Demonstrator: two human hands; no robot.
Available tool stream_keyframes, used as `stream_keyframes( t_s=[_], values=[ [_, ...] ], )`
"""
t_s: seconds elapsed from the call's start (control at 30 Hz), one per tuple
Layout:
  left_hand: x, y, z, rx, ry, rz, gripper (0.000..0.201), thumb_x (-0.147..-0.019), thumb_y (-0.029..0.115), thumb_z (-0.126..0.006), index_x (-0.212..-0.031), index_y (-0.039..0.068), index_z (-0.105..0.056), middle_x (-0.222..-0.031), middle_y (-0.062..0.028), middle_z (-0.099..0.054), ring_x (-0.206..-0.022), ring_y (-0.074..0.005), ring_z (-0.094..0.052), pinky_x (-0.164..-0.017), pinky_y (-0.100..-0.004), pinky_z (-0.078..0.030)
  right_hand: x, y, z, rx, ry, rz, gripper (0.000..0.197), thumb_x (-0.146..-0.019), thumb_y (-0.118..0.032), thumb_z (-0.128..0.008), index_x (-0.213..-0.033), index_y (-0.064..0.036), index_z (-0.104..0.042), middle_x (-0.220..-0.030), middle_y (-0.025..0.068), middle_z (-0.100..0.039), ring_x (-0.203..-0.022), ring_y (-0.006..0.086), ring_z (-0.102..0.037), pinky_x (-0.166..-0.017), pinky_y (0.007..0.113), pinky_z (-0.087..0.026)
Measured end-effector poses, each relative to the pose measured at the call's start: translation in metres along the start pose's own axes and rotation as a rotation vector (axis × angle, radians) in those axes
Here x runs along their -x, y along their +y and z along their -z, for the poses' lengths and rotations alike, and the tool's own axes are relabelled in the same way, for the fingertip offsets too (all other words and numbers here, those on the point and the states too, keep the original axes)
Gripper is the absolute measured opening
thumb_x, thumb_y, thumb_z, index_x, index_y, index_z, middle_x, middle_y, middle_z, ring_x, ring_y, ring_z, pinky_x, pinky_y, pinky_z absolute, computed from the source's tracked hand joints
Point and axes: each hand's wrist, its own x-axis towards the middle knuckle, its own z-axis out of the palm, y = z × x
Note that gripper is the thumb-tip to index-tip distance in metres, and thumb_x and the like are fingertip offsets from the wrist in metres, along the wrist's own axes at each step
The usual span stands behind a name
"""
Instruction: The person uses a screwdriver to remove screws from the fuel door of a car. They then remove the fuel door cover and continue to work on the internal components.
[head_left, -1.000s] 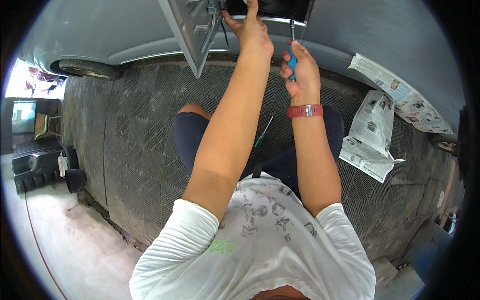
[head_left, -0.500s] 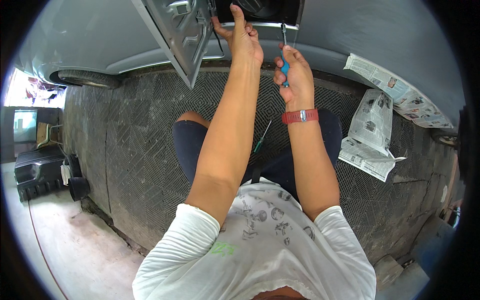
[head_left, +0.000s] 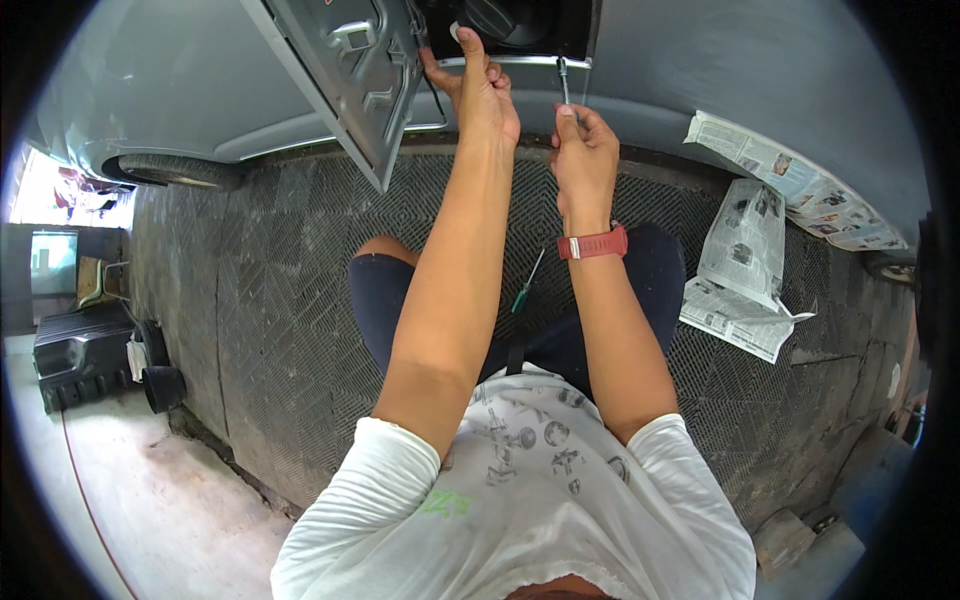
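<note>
My right hand (head_left: 587, 150) is closed round the handle of a socket driver (head_left: 564, 82). Its chrome shaft points away from me, with the socket end at the bright lower lip of a dark recess (head_left: 545, 45) in a grey car body. The handle is mostly hidden by my fingers. At the recess's left side, my left hand (head_left: 485, 100) has its thumb raised and forefinger stretched to the hinge edge of an open grey metal flap (head_left: 345, 75); its other fingers are curled. Beyond the thumb sits a round black cap (head_left: 488, 18). A small pale spot by the thumb tip is unclear.
A screwdriver (head_left: 522, 296) with a green handle lies on the ridged dark floor mat (head_left: 290, 300) between my legs. Newspaper sheets (head_left: 742, 235) lie at right, and one hangs on the car. A wheel (head_left: 180, 170) shows at left, near a black plastic part (head_left: 85, 345).
My right hand has turned and shifted slightly, so the blue handle is now mostly hidden. Both the flap and the recess sit a little lower in the picture; my left hand keeps its pose.
</note>
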Motion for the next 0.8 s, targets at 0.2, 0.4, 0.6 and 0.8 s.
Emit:
stream_keyframes(
  t_s=[0.2, 0.4, 0.6, 0.8],
  values=[
    [0.002, 0.003, 0.001, 0.006, -0.011, 0.010, 0.127, -0.084, 0.056, -0.091, -0.172, 0.036, -0.001, -0.108, 0.0002, -0.049, -0.072, -0.0067, -0.046, -0.066, -0.0234, -0.041, 0.008, -0.023, 0.003, -0.348, -0.139, -0.240, 0.026, -0.110, -0.021, -0.065, -0.122, 0.0018, -0.067, -0.076, 0.0026, -0.059, -0.053, 0.0066, -0.046, -0.044, 0.022, -0.035],
    [0.003, 0.004, -0.002, -0.003, -0.005, 0.027, 0.126, -0.084, 0.057, -0.091, -0.172, 0.036, -0.003, -0.108, 0.0000, -0.050, -0.072, -0.0066, -0.046, -0.065, -0.0226, -0.041, 0.014, -0.013, -0.002, 0.068, -0.022, 0.012, 0.026, -0.111, -0.022, -0.064, -0.127, -0.0005, -0.063, -0.079, 0.0029, -0.058, -0.057, 0.0068, -0.049, -0.047, 0.023, -0.038],
    [0.002, 0.004, -0.001, -0.057, 0.009, 0.015, 0.125, -0.087, 0.060, -0.088, -0.173, 0.035, -0.001, -0.084, 0.0049, -0.045, -0.072, -0.0066, -0.043, -0.067, -0.0253, -0.037, 0.007, -0.021, 0.001, -0.269, -0.109, -0.176, 0.025, -0.112, -0.021, -0.063, -0.128, -0.0023, -0.062, -0.078, 0.0025, -0.058, -0.059, 0.0070, -0.049, -0.049, 0.023, -0.038],
    [0.003, 0.005, 0.000, -0.031, -0.002, 0.034, 0.126, -0.084, 0.058, -0.090, -0.173, 0.036, -0.003, -0.107, 0.0003, -0.049, -0.070, -0.0069, -0.043, -0.064, -0.0230, -0.039, 0.014, -0.029, -0.007, -0.168, -0.028, -0.130, 0.023, -0.112, -0.020, -0.061, -0.129, -0.0043, -0.062, -0.078, 0.0019, -0.057, -0.056, 0.0068, -0.047, -0.044, 0.023, -0.035]
  ],
)
